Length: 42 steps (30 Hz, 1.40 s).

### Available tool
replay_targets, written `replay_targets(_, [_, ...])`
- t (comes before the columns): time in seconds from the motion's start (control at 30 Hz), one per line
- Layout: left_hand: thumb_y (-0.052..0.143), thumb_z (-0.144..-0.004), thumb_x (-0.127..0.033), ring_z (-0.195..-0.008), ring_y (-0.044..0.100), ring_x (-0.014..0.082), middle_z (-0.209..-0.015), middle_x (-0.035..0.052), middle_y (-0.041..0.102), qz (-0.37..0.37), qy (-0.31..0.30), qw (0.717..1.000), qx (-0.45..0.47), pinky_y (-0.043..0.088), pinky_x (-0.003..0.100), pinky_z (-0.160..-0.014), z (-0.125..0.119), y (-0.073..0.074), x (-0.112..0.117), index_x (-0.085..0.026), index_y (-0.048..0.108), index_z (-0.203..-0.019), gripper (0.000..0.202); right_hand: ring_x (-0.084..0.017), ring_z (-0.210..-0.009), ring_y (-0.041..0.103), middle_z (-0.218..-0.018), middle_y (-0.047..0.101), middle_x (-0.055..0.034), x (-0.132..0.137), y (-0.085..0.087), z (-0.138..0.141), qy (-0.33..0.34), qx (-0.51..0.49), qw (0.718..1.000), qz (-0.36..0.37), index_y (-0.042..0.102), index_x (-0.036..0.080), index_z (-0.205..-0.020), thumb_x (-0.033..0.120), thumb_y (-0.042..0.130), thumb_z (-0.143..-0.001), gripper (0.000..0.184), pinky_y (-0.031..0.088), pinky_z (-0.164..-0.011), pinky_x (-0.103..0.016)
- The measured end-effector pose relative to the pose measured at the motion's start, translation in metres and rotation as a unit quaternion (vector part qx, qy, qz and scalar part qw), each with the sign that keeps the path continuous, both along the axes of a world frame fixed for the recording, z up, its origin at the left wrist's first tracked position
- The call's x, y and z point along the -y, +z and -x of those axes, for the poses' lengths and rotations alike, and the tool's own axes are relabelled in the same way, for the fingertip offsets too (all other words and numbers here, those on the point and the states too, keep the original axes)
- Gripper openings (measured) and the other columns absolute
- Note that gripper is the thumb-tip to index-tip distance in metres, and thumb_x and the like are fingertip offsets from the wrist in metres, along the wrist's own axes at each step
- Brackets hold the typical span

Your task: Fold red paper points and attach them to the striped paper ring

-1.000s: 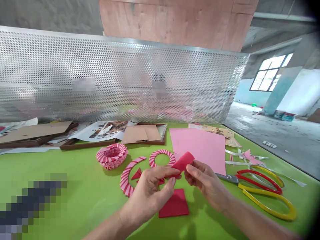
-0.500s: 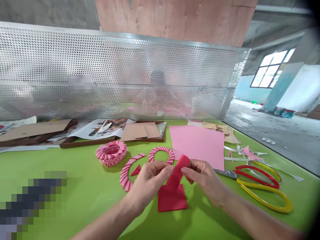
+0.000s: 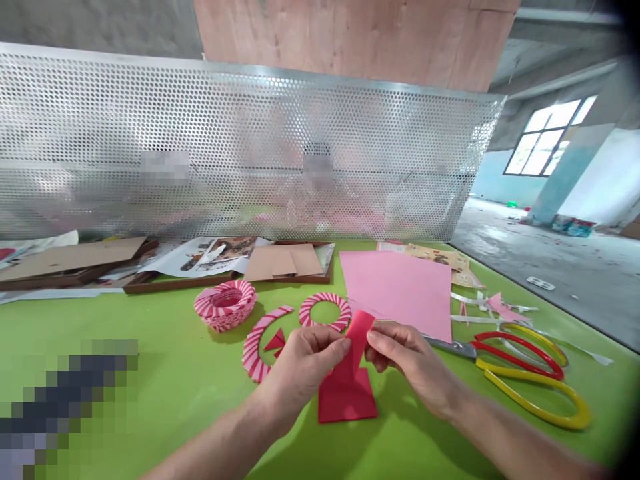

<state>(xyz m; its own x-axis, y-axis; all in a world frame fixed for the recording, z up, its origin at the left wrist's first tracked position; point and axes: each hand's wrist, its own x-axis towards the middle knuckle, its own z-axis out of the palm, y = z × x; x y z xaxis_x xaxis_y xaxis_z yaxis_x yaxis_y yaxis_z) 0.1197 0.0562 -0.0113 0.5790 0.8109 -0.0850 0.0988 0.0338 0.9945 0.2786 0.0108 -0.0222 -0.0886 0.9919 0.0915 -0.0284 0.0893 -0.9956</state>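
Note:
My left hand point(image 3: 300, 365) and my right hand point(image 3: 405, 357) both pinch a folded strip of red paper point(image 3: 356, 341) held upright above the green table point(image 3: 165, 393). Thumb and forefinger of each hand press on the strip from either side. A red paper square point(image 3: 347, 400) lies flat just under the strip. Close by on the left lie a small red paper triangle point(image 3: 275, 342), a striped pink arc point(image 3: 257, 343), a striped pink ring point(image 3: 325, 311) and a striped pink paper bowl point(image 3: 225, 305).
A pink paper sheet point(image 3: 400, 290) lies behind my hands. Scissors with red and yellow handles point(image 3: 520, 373) rest at the right, with paper scraps point(image 3: 493, 307) beyond them. Cardboard and printed sheets point(image 3: 220, 260) line the perforated metal screen point(image 3: 240, 147). A blurred dark patch point(image 3: 65, 407) sits at the left.
The red strip has swung from pointing up-right to standing nearly upright over the red square. Both hands drew closer together and slightly lower.

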Motion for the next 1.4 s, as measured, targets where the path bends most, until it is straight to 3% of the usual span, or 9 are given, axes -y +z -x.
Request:
replay_targets(0.27, [0.052,-0.075,-0.03,-0.05,0.037,0.0073,-0.054,-0.0019,0.049,-0.003,0.02,1.0,0.004,0.027,0.02,-0.047,-0.003,-0.005,0.001,-0.011,0.057,-0.062,0.023,-0.008,-0.052,0.034,-0.056,0.041,0.0043,-0.003,-0.009,0.005,-0.019,0.024,0.999,-0.042,0.051,0.014,-0.061,0.03,0.055,-0.078,0.023,0.029,-0.048,-0.02])
replay_targets(0.47, [0.056,-0.073,-0.029,-0.057,0.046,0.0105,-0.063,0.0016,0.056,0.002,-0.013,1.0,0.025,0.033,0.022,-0.053,-0.003,-0.006,0.0,-0.01,0.057,-0.068,0.019,-0.009,-0.055,0.036,-0.059,0.044,0.0031,-0.002,-0.012,0.006,-0.006,0.054,0.996,-0.066,0.051,0.014,-0.066,0.027,0.053,-0.08,0.02,0.029,-0.049,-0.02])
replay_targets(0.73, [0.056,-0.073,-0.033,-0.058,0.047,0.0108,-0.064,0.0014,0.056,-0.005,0.022,0.999,0.044,0.035,0.022,-0.055,-0.004,-0.008,0.0,-0.012,0.058,-0.068,0.022,-0.008,-0.055,0.036,-0.058,0.043,0.0036,0.001,-0.008,0.009,-0.043,0.062,0.993,-0.096,0.049,0.015,-0.063,0.022,0.053,-0.08,0.019,0.031,-0.049,-0.019])
replay_targets(0.87, [0.052,-0.075,-0.032,-0.058,0.045,0.0109,-0.062,0.0006,0.054,-0.053,0.03,0.998,0.025,0.035,0.022,-0.054,-0.004,-0.006,0.002,-0.012,0.057,-0.067,0.022,-0.008,-0.054,0.038,-0.056,0.044,0.0038,0.002,-0.005,0.01,-0.048,0.05,0.994,-0.086,0.051,0.015,-0.061,0.022,0.055,-0.078,0.019,0.033,-0.049,-0.018])
replay_targets(1.03, [0.051,-0.074,-0.024,-0.055,0.042,0.0103,-0.057,-0.0005,0.051,-0.142,0.024,0.987,-0.069,0.031,0.02,-0.05,-0.002,0.004,0.006,-0.012,0.054,-0.059,0.019,-0.014,-0.069,0.051,-0.073,0.056,-0.0009,0.0,-0.009,0.01,0.006,-0.02,0.999,-0.037,0.059,0.017,-0.082,0.026,0.058,-0.076,0.01,0.042,-0.063,-0.024])
replay_targets(1.23, [0.05,-0.073,-0.023,-0.054,0.042,0.0104,-0.056,-0.0004,0.05,-0.151,0.016,0.985,-0.083,0.031,0.02,-0.05,-0.004,0.003,0.006,-0.012,0.053,-0.057,0.02,-0.01,-0.061,0.048,-0.061,0.055,0.0029,-0.003,-0.011,0.012,-0.024,-0.075,0.996,-0.041,0.062,0.017,-0.066,0.023,0.063,-0.072,0.008,0.041,-0.058,-0.02])
replay_targets(1.4, [0.045,-0.075,-0.022,-0.055,0.043,0.0106,-0.058,0.0001,0.051,-0.163,0.008,0.984,-0.075,0.033,0.02,-0.051,-0.004,0.004,0.006,-0.012,0.054,-0.06,0.019,-0.011,-0.062,0.048,-0.06,0.053,0.0025,-0.003,-0.008,0.011,-0.038,-0.06,0.997,-0.036,0.061,0.017,-0.065,0.025,0.063,-0.072,0.011,0.042,-0.059,-0.021])
